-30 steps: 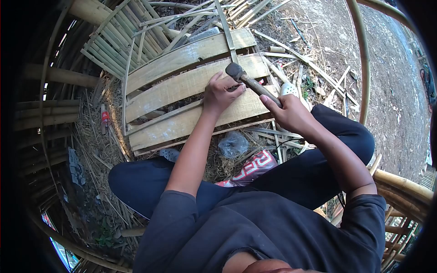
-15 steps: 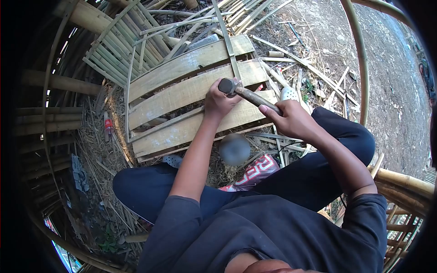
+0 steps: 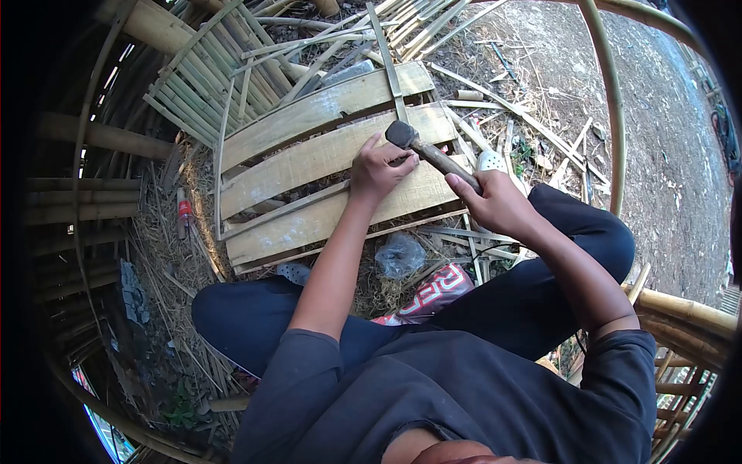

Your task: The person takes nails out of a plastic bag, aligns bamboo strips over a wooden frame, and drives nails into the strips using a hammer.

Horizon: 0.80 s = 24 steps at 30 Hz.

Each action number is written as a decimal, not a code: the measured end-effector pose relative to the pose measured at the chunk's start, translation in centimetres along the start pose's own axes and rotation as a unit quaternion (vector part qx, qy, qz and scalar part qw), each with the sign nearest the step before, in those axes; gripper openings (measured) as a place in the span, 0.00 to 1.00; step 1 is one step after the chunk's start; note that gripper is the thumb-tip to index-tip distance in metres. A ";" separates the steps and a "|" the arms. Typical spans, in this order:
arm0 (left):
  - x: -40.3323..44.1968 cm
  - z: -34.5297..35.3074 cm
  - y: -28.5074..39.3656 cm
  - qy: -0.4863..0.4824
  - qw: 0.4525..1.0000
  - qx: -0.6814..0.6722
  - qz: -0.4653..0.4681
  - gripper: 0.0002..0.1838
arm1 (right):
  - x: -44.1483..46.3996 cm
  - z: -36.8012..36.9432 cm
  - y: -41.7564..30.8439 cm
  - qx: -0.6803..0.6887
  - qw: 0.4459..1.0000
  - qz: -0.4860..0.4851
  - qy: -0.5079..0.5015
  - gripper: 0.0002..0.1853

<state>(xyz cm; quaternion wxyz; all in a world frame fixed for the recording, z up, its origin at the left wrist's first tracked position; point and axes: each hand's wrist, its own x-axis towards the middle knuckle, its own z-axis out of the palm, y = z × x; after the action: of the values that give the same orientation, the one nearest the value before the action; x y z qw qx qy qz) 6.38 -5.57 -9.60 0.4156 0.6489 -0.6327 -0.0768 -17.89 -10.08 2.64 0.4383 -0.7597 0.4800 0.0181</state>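
My right hand is wrapped round the wooden handle of a hammer. The dark hammer head is held over the slatted wooden platform, close to the fingers of my left hand. Thumb and fingers of the left hand pinch together above the middle slat; whatever is between them is too small to make out. A thin bamboo strip runs across the far slats and ends near the hammer head. Another narrow strip lies lengthwise beside the near slat.
A bamboo slat panel and loose bamboo strips lie beyond the platform. Clear plastic and a red-and-white printed sack lie between my legs. At the left is a red-labelled bottle. A bamboo pole curves along the right.
The hammer head has lifted off the left fingers and shifted slightly right and away. The left fingers now show in a pinch. The blurred grey shape near my legs now appears as clear plastic.
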 end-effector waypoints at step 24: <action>0.2 -0.4 -0.3 -0.049 0.999 0.008 -0.015 0.12 | 0.9 -0.6 1.7 0.010 0.999 0.017 -0.045 0.39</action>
<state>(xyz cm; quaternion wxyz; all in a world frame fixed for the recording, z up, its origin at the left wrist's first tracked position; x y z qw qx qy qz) 6.88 -5.67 -9.45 0.3776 0.6573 -0.6430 -0.1095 -18.93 -11.39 1.49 0.4666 -0.7453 0.4730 0.0547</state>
